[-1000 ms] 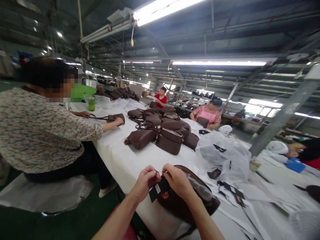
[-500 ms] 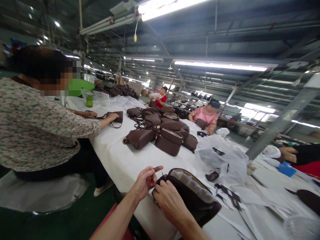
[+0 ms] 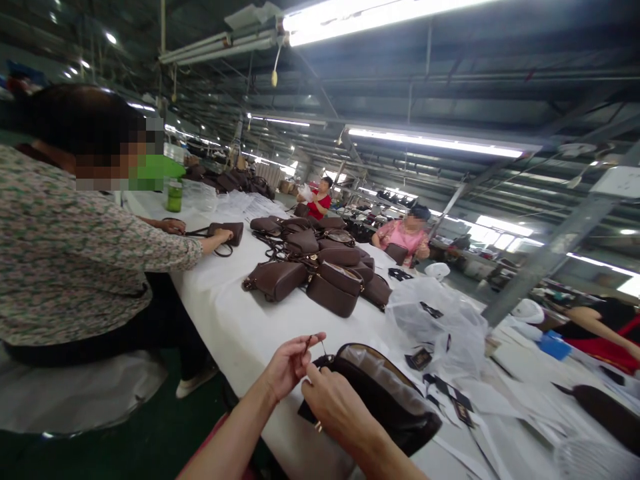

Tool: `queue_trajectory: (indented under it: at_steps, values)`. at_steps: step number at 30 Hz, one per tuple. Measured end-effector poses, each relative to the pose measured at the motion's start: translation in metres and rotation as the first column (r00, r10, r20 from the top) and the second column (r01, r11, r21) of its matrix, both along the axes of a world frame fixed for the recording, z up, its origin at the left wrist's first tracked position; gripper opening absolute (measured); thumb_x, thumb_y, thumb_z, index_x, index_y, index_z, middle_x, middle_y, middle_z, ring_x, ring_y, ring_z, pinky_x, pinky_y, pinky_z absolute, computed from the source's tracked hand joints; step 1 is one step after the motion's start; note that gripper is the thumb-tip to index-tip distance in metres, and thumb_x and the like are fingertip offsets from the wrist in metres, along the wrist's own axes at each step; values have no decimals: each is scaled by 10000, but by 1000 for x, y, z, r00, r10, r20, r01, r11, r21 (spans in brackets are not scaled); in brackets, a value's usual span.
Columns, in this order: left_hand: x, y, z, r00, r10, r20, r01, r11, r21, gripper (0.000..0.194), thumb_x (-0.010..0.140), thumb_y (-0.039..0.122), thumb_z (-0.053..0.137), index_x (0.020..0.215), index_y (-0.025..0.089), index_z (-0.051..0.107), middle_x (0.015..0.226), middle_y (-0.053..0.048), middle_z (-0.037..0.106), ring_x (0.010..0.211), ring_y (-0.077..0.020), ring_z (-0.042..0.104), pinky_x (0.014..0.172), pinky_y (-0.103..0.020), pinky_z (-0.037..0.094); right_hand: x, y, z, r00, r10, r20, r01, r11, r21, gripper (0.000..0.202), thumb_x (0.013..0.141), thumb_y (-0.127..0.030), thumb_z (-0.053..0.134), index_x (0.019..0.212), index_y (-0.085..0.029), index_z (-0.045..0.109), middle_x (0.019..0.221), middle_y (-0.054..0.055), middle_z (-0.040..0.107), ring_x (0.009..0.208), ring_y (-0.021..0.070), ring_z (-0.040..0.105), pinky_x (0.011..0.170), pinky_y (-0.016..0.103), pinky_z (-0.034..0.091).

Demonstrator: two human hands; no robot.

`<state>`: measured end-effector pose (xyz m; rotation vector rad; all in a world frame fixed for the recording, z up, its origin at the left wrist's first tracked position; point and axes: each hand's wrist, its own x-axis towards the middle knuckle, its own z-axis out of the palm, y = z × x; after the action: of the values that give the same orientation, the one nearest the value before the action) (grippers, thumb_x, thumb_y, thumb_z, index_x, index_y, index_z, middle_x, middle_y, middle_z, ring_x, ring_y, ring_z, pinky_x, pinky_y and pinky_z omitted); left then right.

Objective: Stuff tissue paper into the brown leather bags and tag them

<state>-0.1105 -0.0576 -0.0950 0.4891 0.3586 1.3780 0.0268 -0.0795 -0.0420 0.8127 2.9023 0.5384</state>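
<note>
In front of me a dark brown handbag lies on the white-covered table, its top open on a grey lining. My left hand is by the bag's left end, pinching a thin brown strip between thumb and fingers. From its fingertips a thin dark line runs down towards the bag. My right hand lies over the bag's near left end, fingers bent and closed close to the left hand. What they pinch is hidden. Small gold-coloured metal shows under the right hand.
Several brown handbags are piled farther up the table. A clear plastic bag, black tags and white paper strips lie at the right. A co-worker in a floral shirt handles a brown bag at the left; other people work farther off.
My right hand has slid slightly left, its fingers now closer to my left hand; gold-coloured metal shows beneath it. The left hand still pinches the strip. The view has shifted a little.
</note>
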Motion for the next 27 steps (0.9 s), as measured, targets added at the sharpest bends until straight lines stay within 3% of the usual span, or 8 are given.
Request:
queue_trajectory:
  at_steps: [4,6,9,12,16,19,22,27]
  values:
    - [4,3,-4,999,5,-38,-6,1000,-9,257,626,18,609,853,92,704,1170,-125,651,415,26,342,345,-137,216,14,6,14,955,-28,-294,-71,945,-318,164,813,-53,514,804,-193,600,905,27,621,723,150,598,584,244,444]
    - [8,5,-6,1000,0,-29,0,1000,-28,233,633,30,658,853,95,701,1047,-88,680,393,40,326,342,-124,212,21,9,18,825,-241,-512,-131,799,-587,148,805,-76,483,826,-203,556,856,-3,607,664,118,585,567,220,444]
    - [16,8,-10,1000,-1,10,1,999,-48,195,669,125,745,855,105,689,1002,-65,682,384,45,348,331,-108,224,26,12,23,637,-550,-540,-310,458,-833,74,801,-180,500,866,-211,518,790,-18,614,571,112,577,442,192,381]
    - [20,12,-13,997,-7,72,15,995,-103,228,727,218,757,919,129,672,1082,-67,671,406,36,412,331,-98,267,27,17,27,530,-662,-530,-438,322,-839,119,833,-293,523,907,-202,539,842,17,640,651,141,614,445,194,376]
    - [13,13,-12,978,-38,206,62,992,-112,186,822,176,647,1003,132,651,1192,-86,649,497,-3,543,460,-131,456,29,21,24,403,-669,-625,-482,425,-766,221,758,-313,642,901,-210,508,830,-9,584,673,127,569,587,245,465]
    - [3,12,-7,959,-52,279,70,996,-56,263,810,74,594,1060,141,637,1155,-81,677,625,-66,642,495,-150,471,29,16,9,406,-559,-723,-287,673,-682,382,635,-209,709,961,-219,510,901,3,587,717,153,575,645,287,503]
    - [-5,10,-2,952,-45,302,64,996,-54,259,798,42,575,1021,150,649,1007,-57,725,718,-129,686,570,-203,514,27,11,-8,360,-418,-834,-84,876,-476,363,735,-224,624,1083,-197,523,967,52,621,897,212,609,842,372,505]
    - [-4,7,-1,974,12,228,13,994,-107,235,773,2,591,950,139,662,1048,-61,712,543,-48,603,526,-174,492,25,15,-5,251,-468,-847,23,878,-478,344,909,-317,432,1204,-168,526,1150,120,645,1103,245,587,978,411,443]
